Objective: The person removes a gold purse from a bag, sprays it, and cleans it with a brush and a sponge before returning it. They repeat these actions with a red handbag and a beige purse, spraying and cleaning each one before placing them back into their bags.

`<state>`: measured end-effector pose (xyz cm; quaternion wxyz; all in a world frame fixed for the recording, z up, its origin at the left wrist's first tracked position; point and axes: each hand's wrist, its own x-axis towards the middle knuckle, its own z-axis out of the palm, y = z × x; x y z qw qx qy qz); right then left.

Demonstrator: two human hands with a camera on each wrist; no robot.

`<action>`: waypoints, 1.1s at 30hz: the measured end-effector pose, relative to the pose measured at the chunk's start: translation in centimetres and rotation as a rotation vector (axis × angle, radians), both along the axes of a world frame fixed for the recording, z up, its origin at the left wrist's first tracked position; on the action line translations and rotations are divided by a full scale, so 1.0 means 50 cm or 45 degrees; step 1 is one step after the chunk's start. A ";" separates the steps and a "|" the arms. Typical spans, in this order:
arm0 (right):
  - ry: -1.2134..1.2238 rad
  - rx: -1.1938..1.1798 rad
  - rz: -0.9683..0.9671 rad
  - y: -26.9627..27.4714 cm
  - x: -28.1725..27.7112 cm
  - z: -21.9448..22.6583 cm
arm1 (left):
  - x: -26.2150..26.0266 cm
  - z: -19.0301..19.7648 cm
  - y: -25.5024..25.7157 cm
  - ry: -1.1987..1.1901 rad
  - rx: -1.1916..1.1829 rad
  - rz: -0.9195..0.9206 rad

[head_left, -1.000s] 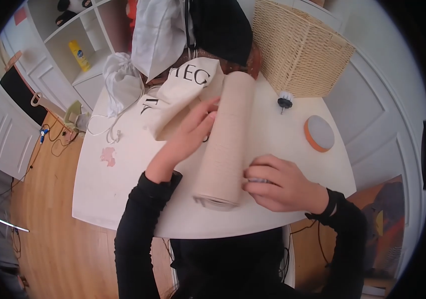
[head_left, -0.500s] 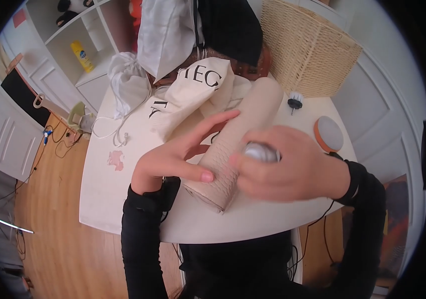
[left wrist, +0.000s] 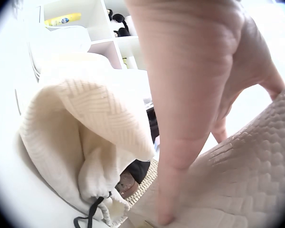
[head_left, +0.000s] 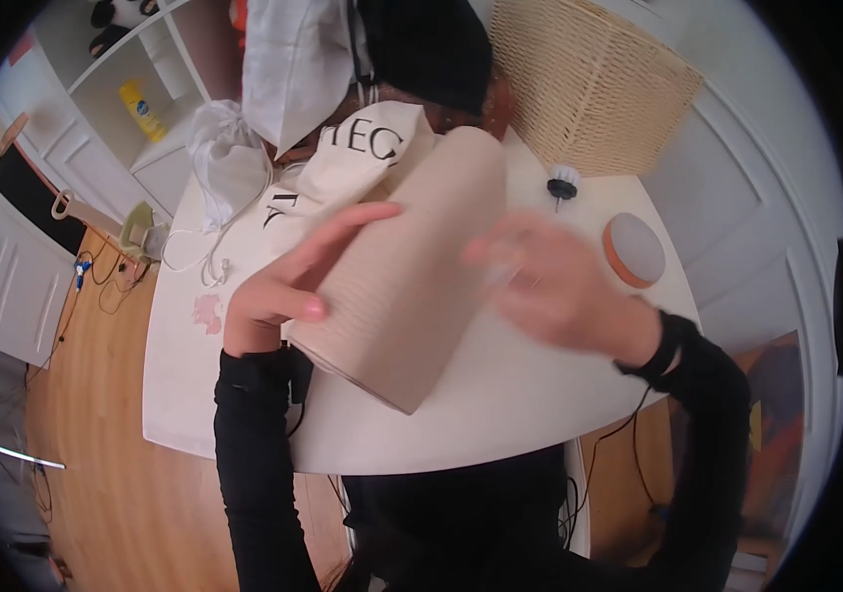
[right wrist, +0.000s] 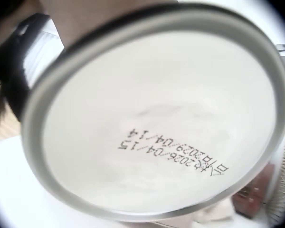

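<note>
A beige bag-like item (head_left: 412,276) with an embossed scale texture lies slanted across the table, its broad face tilted up. My left hand (head_left: 288,286) spreads over its left side, thumb (head_left: 313,309) and forefinger fairly straight against it. In the left wrist view, fingers of the left hand (left wrist: 194,76) touch the scaled surface (left wrist: 256,156). My right hand (head_left: 565,296), blurred, is just right of the item and grips a round can. The right wrist view shows the can's pale base (right wrist: 156,95), stamped with dates; the rest of the can is hidden there.
A cream lettered cloth bag (head_left: 372,148) lies behind the beige item, beside a small white drawstring bag (head_left: 229,163). A woven basket (head_left: 594,89) stands behind right. Nearby are a black-and-white brush (head_left: 562,185) and an orange-rimmed disc (head_left: 634,249). A pinkish patch (head_left: 207,314) marks the table (head_left: 185,395).
The beige item has turned from a narrow roll-like side view to show its broader face. My left hand moved left with it. My right hand rose over the item, then shifted back slightly.
</note>
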<state>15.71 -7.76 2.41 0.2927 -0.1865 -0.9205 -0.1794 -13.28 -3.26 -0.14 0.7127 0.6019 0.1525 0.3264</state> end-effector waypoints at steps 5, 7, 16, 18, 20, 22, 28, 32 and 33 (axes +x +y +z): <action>-0.113 0.130 0.324 -0.078 -0.103 -0.065 | -0.016 -0.026 0.013 -0.035 0.025 0.098; -0.022 0.081 0.167 -0.038 -0.082 -0.062 | -0.020 -0.030 0.016 -0.029 0.021 0.109; 0.015 -0.082 -0.056 0.042 0.037 -0.080 | -0.014 -0.029 0.015 -0.025 0.021 0.119; -0.101 -0.062 0.046 -0.033 0.001 -0.102 | -0.017 -0.034 0.011 -0.036 -0.027 0.156; -0.232 0.025 0.201 -0.049 -0.008 -0.107 | -0.017 -0.037 0.015 -0.046 -0.058 0.169; -0.222 -0.045 0.063 -0.035 0.016 -0.113 | -0.023 -0.043 0.017 -0.054 -0.093 0.187; 0.763 -0.111 -0.475 0.183 0.161 -0.068 | -0.031 -0.044 0.025 -0.002 -0.053 0.155; 0.903 -0.088 -0.492 0.258 0.157 -0.056 | -0.031 -0.030 0.022 0.056 0.024 0.091; 0.950 -0.138 -0.491 0.279 0.149 -0.062 | -0.042 -0.016 0.023 0.183 0.096 0.092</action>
